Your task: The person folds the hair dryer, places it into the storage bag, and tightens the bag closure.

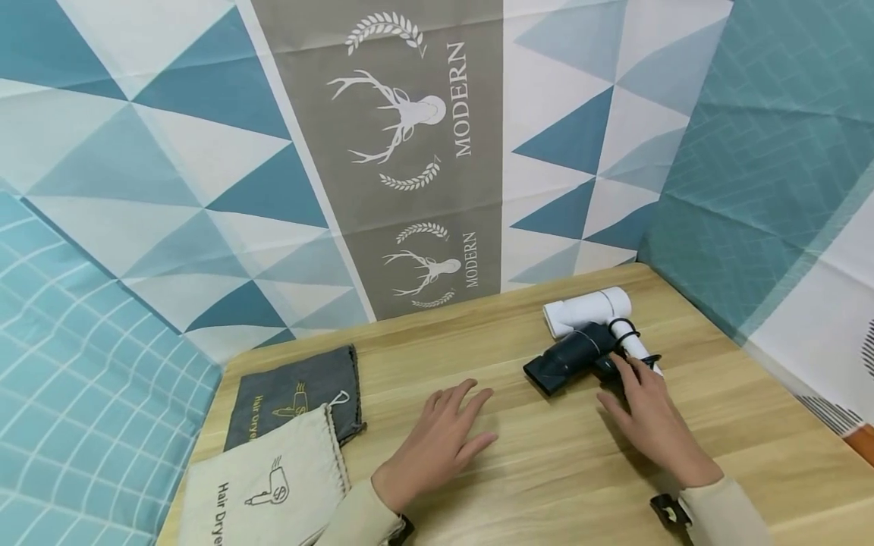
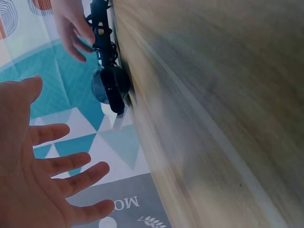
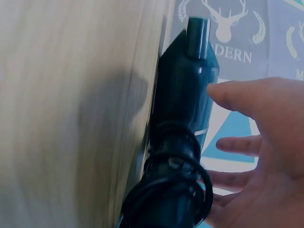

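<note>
Left hand (image 1: 440, 440), right hand (image 1: 645, 413): fingers extended. Black dryer (image 1: 572, 355), left hand's 2 o'clock: likely stiff, slick; grip handle (image 1: 605, 368).

The head view is brightly lit, the wrist views dimmer.

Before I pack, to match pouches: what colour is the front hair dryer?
The front hair dryer is black, showing best in the head view.
</note>
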The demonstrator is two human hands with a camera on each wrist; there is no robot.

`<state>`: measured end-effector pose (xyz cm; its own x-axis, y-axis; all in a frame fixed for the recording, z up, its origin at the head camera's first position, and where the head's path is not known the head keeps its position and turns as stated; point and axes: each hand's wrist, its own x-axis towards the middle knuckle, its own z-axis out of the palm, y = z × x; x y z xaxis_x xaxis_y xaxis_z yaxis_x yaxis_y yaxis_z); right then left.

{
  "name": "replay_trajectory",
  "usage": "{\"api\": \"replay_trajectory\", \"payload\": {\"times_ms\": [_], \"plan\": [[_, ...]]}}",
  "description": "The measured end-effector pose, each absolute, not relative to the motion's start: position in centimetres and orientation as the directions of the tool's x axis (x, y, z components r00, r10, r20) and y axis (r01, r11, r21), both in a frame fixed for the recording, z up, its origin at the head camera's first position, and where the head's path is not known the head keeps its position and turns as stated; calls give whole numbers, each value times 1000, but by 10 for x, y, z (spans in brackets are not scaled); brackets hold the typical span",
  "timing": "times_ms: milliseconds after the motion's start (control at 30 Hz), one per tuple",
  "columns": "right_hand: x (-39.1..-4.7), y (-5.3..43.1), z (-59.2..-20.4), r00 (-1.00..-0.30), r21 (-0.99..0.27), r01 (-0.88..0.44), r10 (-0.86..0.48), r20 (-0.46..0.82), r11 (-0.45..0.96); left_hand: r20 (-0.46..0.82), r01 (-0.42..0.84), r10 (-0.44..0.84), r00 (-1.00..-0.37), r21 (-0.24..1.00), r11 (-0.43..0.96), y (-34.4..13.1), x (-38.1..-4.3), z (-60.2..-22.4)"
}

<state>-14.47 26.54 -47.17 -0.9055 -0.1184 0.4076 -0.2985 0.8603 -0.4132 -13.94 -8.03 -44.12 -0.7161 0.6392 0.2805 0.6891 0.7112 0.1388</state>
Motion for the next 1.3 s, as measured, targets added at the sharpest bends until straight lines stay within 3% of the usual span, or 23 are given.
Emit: {"api": "replay_trajectory", "payload": {"times_ms": [467,800,1300], "plan": [[-144,282,-477,-869,-287,-321,-160,469,903,246,720,679,-691,156,676,-53,-162,-440],[-143,281,-470,-953,-400,-238,-134,271,885,226,710,675,-702,149,688,-32,-176,-434],[-149,281,-473,-951,-401,-266,-171,257,877,203,705,675,-709,216,676,4,-203,-434]]}}
